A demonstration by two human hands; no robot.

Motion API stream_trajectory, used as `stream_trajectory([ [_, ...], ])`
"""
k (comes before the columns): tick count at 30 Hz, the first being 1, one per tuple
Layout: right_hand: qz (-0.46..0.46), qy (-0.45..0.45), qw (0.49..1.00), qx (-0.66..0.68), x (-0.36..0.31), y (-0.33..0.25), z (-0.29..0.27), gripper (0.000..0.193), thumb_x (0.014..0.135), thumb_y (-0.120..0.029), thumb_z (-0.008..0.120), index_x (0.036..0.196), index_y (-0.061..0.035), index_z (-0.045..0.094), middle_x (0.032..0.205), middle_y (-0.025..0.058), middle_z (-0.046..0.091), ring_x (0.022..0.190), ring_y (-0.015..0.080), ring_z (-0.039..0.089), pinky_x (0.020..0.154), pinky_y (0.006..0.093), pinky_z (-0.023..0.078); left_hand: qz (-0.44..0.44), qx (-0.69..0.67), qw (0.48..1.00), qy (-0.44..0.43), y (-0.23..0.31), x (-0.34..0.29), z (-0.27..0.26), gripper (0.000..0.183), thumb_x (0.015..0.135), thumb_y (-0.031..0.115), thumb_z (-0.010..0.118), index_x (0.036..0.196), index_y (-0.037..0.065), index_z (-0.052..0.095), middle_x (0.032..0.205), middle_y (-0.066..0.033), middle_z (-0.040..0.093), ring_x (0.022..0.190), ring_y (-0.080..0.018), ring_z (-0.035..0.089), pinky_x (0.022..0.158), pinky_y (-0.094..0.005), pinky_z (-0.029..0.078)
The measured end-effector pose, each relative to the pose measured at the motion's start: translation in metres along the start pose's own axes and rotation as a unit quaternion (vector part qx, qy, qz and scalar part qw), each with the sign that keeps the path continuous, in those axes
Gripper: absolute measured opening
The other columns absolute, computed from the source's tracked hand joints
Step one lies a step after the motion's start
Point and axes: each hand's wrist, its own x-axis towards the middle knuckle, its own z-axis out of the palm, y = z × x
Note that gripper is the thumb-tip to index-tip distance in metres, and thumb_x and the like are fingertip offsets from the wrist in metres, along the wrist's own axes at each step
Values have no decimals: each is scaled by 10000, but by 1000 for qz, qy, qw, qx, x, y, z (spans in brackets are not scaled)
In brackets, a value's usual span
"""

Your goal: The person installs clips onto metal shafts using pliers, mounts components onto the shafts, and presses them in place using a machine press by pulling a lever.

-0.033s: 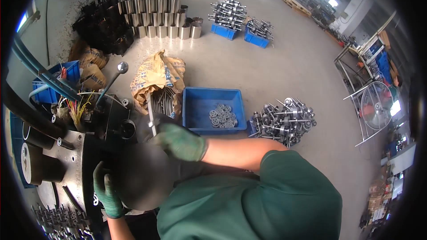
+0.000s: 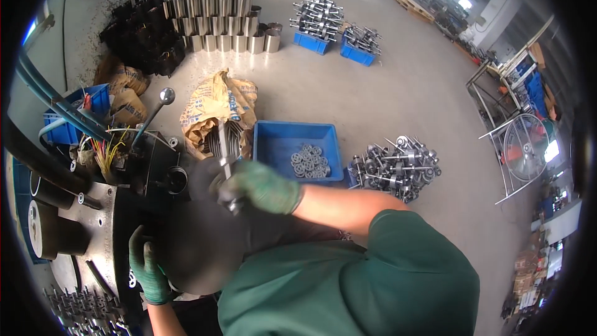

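- The right hand [image 2: 267, 188], in a green glove, is curled closed around a metal shaft [image 2: 224, 139]; motion blur softens the fingers and the shaft's lower end.
- The shaft stands near the open mouth of a paper sack [image 2: 217, 101], overlapping the rods [image 2: 237, 139] inside, so the gap between them is hard to judge.
- The left hand [image 2: 149, 274], also gloved, is half-curled beside the machine [image 2: 96, 214]; I cannot tell whether it grips anything.
- A dark, blurred round shape [image 2: 205, 239] covers the space between the hands.
- Right of the sack, a blue bin [image 2: 298, 128] holds flat discs [image 2: 310, 163].
- At near left, a cluster of metal parts [image 2: 87, 312] is cut off by the dark rim.
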Motion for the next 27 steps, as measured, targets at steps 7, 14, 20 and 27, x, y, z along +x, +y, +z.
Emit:
stream_trajectory([
  [7,97,257,671,-689,-115,-110,-197,357,914,-230,695,1243,-94,713,925,61,715,826,191,714,763,350,596,-33,56,997,-29,6,0,-3,448,1054,257,669,1446,50,601,1127,-31,641,964,-128,586,882,-275,508],
  [14,486,45,388,-782,-190,-54,-327,391,859,-378,702,1108,-104,828,1178,185,771,1110,347,739,950,460,585,-38,65,997,-34,-7,0,-8,415,1048,153,651,1434,10,599,1273,-72,666,1085,-145,610,969,-282,504],
  [20,592,-105,360,-713,-165,-37,-329,469,737,-339,885,1130,-89,829,1151,132,800,1060,283,756,929,437,595,-44,72,996,-19,1,-13,-14,392,1051,114,641,1419,-8,587,1171,-67,698,1035,-135,640,921,-270,520],
  [27,360,-18,433,-826,-122,0,-321,319,814,-215,648,1045,-65,808,1055,211,778,993,388,759,873,490,602,-65,104,990,69,3,-36,-54,398,1047,113,632,1427,-4,608,1223,-88,682,1044,-141,639,939,-277,527],
])
